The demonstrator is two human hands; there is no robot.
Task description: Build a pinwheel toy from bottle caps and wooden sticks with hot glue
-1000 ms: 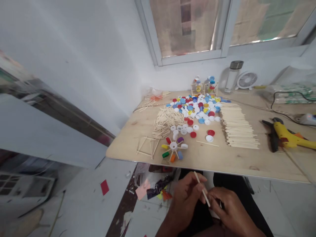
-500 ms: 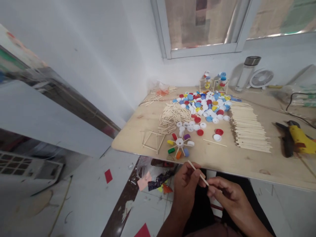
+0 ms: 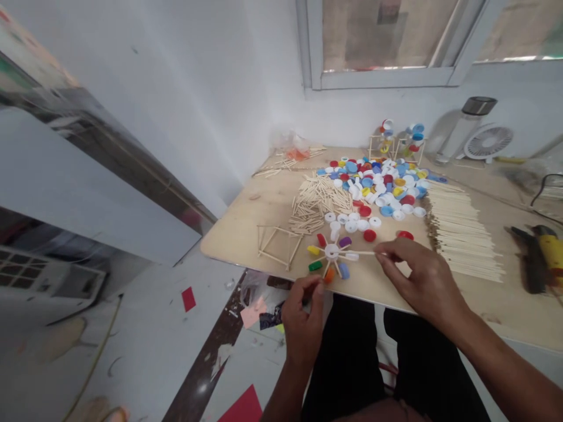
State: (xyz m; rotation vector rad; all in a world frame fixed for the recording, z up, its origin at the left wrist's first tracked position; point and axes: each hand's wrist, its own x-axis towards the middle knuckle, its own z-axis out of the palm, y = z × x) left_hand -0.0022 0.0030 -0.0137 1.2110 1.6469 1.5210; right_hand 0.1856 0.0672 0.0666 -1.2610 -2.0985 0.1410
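Observation:
A cap wheel (image 3: 332, 252) lies near the front edge of the wooden table (image 3: 246, 234). Its hub is a white cap, with thin sticks ending in coloured caps. My right hand (image 3: 422, 280) rests on the table just right of it. Its fingertips pinch a thin wooden stick (image 3: 367, 253) that points at the wheel's hub. My left hand (image 3: 303, 319) hovers below the table edge in front of the wheel, fingers curled closed. What it holds, if anything, is hidden.
Behind the wheel lie a heap of coloured bottle caps (image 3: 380, 184), a pile of short sticks (image 3: 316, 205) and a square stick frame (image 3: 277, 246). A stack of long sticks (image 3: 461, 234) and a yellow glue gun (image 3: 548, 252) lie to the right. A small fan (image 3: 488, 143) stands at the back.
My right hand has risen from my lap onto the table, carrying the stick to the cap wheel. My left hand has let go of the stick and stays below the edge.

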